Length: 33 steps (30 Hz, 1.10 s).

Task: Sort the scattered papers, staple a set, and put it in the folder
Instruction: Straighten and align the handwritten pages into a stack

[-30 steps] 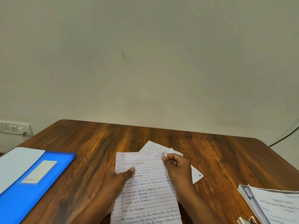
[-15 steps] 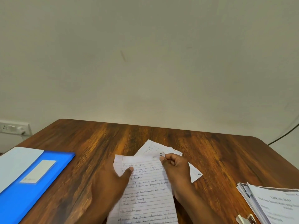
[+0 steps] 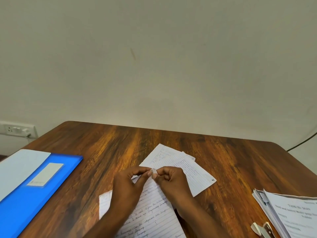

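- My left hand [image 3: 127,187] sits at about six o'clock, close to me, fingers curled, thumb and forefinger pinching the top corner of the lined sheet [image 3: 152,215].
- My right hand [image 3: 171,182] is just beside it, toward five o'clock, fingers curled too, its fingertips pinching the same corner, so both grips meet there, touching.
- The pinched corner stands lifted between my fingertips; a small circled mark shows on it, too small to read.
- The lined sheet carries handwriting and runs from that corner back toward me, under both wrists, off the bottom edge of view.
- The stapler [image 3: 262,229] lies at four o'clock, near the bottom edge, only partly in view, just beside the printed stack.
- The printed stack [image 3: 291,213] lies at four o'clock on the table's right side, well apart from my hands, its edges fanned.
- The blue folder [image 3: 30,191] lies at eight o'clock, well apart from my hands, closed flat, a pale label on its cover and a pale sheet [image 3: 18,167] over its left part.
- More handwritten pages [image 3: 188,170] lie loose just beyond my right hand, toward one o'clock, overlapping one another at an angle, partly under the lined sheet.
- The wooden table [image 3: 120,143] stretches away toward twelve o'clock.
- A wall socket [image 3: 17,129] shows at ten o'clock, beyond the table's far left corner.
- A dark cable [image 3: 303,141] shows at two o'clock against the wall.
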Available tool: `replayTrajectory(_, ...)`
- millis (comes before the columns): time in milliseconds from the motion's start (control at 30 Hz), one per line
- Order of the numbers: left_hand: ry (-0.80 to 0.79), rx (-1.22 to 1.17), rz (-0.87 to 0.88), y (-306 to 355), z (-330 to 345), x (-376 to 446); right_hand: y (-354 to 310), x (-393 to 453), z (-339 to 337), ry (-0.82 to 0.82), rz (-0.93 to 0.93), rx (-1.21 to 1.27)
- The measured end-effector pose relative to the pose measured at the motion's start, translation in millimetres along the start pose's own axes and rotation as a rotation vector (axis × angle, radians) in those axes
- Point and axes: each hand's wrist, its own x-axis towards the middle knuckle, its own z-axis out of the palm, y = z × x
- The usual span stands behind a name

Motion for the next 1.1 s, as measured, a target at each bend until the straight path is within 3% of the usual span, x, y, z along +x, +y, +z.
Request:
replayTrajectory(267, -0.011, 0.029, -0.062, -12.8, 4.9, 3.8, -11.2, 12.0, -37.4, -0.058, 0.105, -0.040)
replayTrajectory(333, -0.021, 0.031, -0.077, -15.4, 5.9, 4.9, -3.6, 22.3, -65.5, 0.059, 0.099, -0.256)
replayTrajectory(400, -0.026, 0.030, -0.083, -17.5, 7.1, 5.8, 8.0, 28.3, -91.0, 0.173, 0.124, -0.669)
replayTrajectory(467, -0.027, 0.044, -0.087, -19.1, 8.2, 6.2, 14.1, 26.8, -111.1, 0.139, 0.210, -0.911)
replayTrajectory(533, -0.028, 0.066, -0.086, -20.5, 9.5, 6.2, 15.0, 22.8, -125.9, 0.037, 0.302, -0.966)
replayTrajectory(800, -0.046, 0.092, -0.079, -20.9, 10.0, 6.0, 23.9, 29.9, -133.2, -0.003, 0.366, -0.818)
replayTrajectory(933, -0.044, 0.094, -0.085, -18.9, 8.5, 5.5, 27.4, 34.2, -137.1, 0.119, 0.342, -0.639)
replayTrajectory(1100, -0.033, 0.077, -0.091, -16.5, 6.5, 5.1, 20.6, 32.8, -151.0, 0.328, 0.264, -0.165)
